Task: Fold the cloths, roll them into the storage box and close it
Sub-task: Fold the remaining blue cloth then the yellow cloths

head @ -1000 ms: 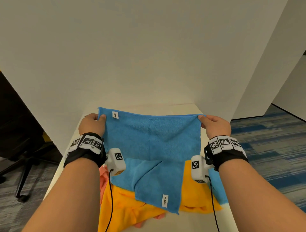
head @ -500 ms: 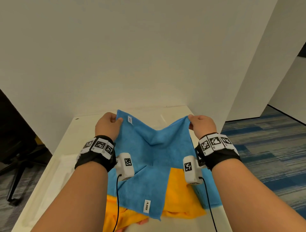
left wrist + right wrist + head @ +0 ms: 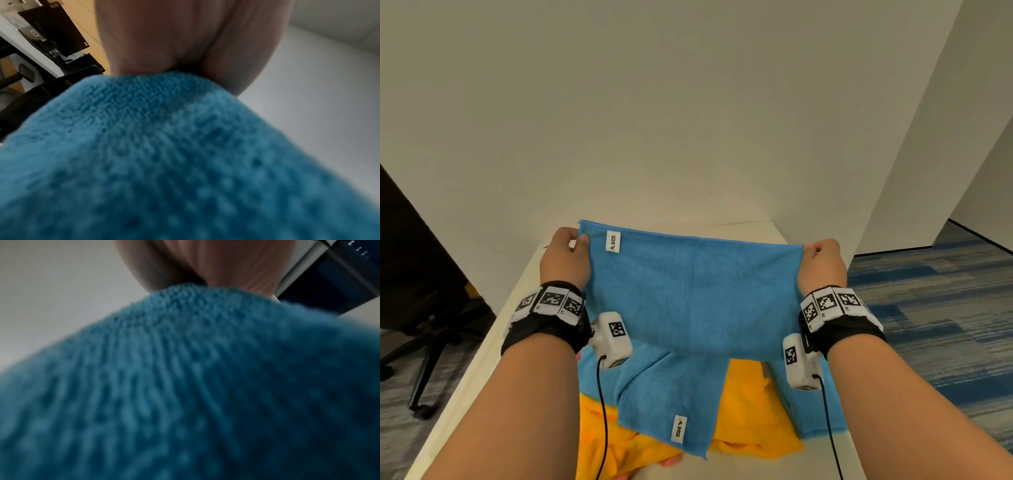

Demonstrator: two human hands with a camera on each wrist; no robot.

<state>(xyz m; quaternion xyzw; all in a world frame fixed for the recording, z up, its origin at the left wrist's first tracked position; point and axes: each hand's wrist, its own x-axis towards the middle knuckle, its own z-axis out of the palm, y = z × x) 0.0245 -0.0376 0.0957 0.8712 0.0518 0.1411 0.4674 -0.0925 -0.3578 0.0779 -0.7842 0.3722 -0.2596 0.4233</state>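
Head view: my left hand (image 3: 565, 255) and right hand (image 3: 822, 262) each pinch a top corner of the blue cloth (image 3: 695, 294), stretched taut above the table (image 3: 482, 359). Wrist views: fingers (image 3: 185, 40) clamp cloth. Folding begins; next, lay it flat, halve it.

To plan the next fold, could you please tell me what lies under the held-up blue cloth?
Under the blue microfibre cloth lie another blue cloth and an orange cloth; whatever is beneath them is covered.
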